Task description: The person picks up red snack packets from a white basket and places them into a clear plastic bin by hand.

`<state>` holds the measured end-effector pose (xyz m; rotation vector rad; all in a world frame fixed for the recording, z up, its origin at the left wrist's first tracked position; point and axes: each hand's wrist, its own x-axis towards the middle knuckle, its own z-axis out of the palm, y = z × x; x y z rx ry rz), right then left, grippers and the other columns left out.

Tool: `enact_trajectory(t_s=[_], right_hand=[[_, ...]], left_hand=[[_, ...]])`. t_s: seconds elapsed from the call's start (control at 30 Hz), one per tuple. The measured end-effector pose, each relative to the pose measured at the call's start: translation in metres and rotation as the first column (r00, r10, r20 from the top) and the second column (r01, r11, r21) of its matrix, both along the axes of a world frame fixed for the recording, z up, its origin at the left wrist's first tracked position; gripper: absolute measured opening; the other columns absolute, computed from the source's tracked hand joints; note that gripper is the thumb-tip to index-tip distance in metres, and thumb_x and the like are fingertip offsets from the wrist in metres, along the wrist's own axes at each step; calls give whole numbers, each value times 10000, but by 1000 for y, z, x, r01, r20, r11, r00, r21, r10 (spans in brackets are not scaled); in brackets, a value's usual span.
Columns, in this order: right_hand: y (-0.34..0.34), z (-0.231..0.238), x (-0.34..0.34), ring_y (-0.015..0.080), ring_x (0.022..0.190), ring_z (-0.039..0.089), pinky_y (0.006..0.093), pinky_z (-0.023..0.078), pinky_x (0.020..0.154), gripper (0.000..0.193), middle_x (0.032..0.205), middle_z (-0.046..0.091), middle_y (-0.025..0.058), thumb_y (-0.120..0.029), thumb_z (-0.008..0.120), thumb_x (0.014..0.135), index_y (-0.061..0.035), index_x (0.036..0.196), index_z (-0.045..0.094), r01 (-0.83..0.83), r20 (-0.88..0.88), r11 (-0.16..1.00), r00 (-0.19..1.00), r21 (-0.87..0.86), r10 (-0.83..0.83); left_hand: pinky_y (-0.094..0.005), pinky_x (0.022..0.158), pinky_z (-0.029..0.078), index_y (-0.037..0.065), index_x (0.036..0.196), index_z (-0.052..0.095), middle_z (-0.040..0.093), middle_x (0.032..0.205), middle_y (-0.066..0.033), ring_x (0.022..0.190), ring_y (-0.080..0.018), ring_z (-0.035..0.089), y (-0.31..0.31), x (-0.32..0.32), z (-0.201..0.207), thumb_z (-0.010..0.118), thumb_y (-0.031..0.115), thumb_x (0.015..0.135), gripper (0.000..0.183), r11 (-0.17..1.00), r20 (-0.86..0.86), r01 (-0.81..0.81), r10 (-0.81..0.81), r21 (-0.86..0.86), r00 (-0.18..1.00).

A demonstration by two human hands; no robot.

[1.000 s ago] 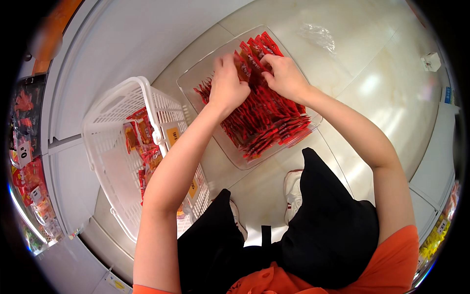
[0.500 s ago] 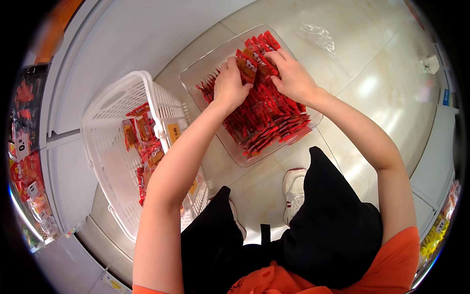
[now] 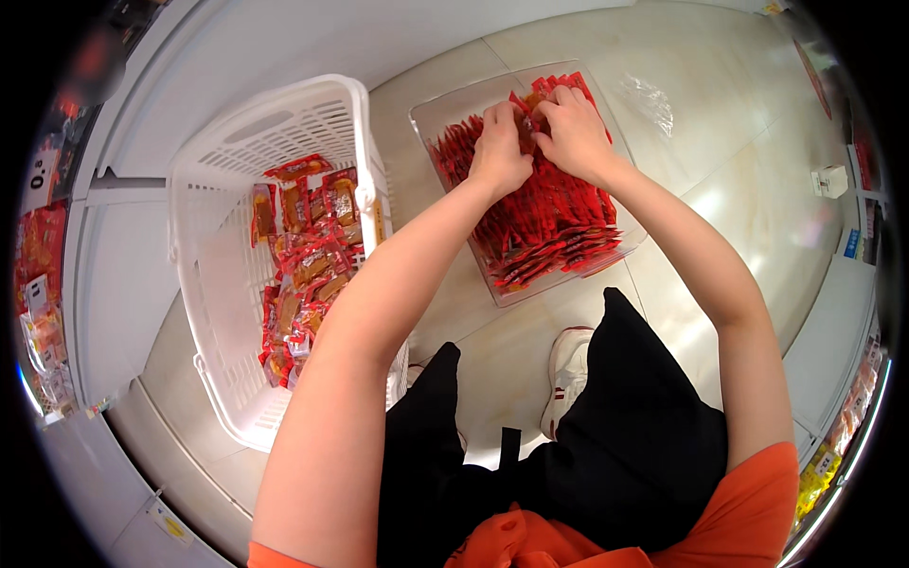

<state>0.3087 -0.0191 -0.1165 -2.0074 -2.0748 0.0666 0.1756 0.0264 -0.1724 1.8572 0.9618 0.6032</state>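
Observation:
A clear plastic bin [image 3: 456, 106] stands on the floor in front of me, packed with rows of small red snack packets [image 3: 559, 213]. Over its far part, my left hand [image 3: 502, 154] curls its fingers around packets standing in the row. Close beside it on the right, my right hand [image 3: 576, 134] grips packets at the far end, its thumb and fingers bent inward. A packet shows in the narrow gap between the two hands. My fingers hide how many packets each hand holds.
At my left, a white slotted basket [image 3: 194, 303] holds a loose heap of red and brown snack packets [image 3: 312, 260]. Crumpled clear film [image 3: 650, 104] lies right of the bin. White shelf units flank me, and my shoe [image 3: 568, 374] is near the bin.
My hands have come closer together over the far packets. The view has shifted, so the basket and its heap show more fully and the bin sits farther right.

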Motion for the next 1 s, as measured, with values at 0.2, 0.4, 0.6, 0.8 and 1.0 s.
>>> enact_trajectory(t_s=[0.2, 0.4, 0.6, 0.8, 1.0], right_hand=[[5, -3, -10, 302, 968, 532, 418, 449, 822, 221, 968, 582, 109, -66, 631, 723, -35, 938, 588, -188, -45, 980, 981, 58, 191], [6, 10, -11, 350, 904, 559, 432, 466, 781, 171, 894, 599, 157, -44, 596, 750, -22, 909, 539, -263, -247, 962, 939, -67, 240], [5, 2, -5, 383, 881, 576, 455, 468, 760, 172, 890, 613, 184, -31, 562, 784, -10, 948, 514, -259, -416, 953, 892, -158, 173], [-8, 7, -2, 372, 868, 586, 443, 465, 743, 144, 900, 618, 175, -72, 583, 818, -14, 934, 521, -228, -395, 946, 910, -232, 123], [-21, 26, 18, 195, 733, 596, 331, 476, 669, 116, 707, 606, 86, -118, 628, 841, -15, 853, 574, 23, -588, 970, 792, -241, -165]], left_hand=[[-425, 931, 440, -12, 1198, 393, 425, 1220, -232, 1141, -388, 455, 5, 2, 6, 705, 36, 656, 627, 991, -26, -103, 106, 84, 994], [-436, 927, 438, 29, 1170, 442, 445, 1224, -224, 1141, -386, 460, 10, -2, 2, 728, 98, 649, 598, 998, -141, -24, 32, 56, 990], [-419, 881, 462, 41, 1055, 514, 484, 1180, -184, 1062, -361, 524, 14, -8, 8, 760, 173, 637, 503, 992, -158, 10, 10, 124, 987], [-418, 782, 482, 66, 969, 572, 550, 1049, -125, 947, -316, 580, 27, -18, 26, 804, 261, 608, 472, 979, -341, 29, 42, 201, 939], [-325, 762, 484, 34, 910, 639, 659, 858, -75, 789, -216, 625, 44, -32, 54, 757, 250, 735, 302, 974, -266, 197, -220, -111, 938]])
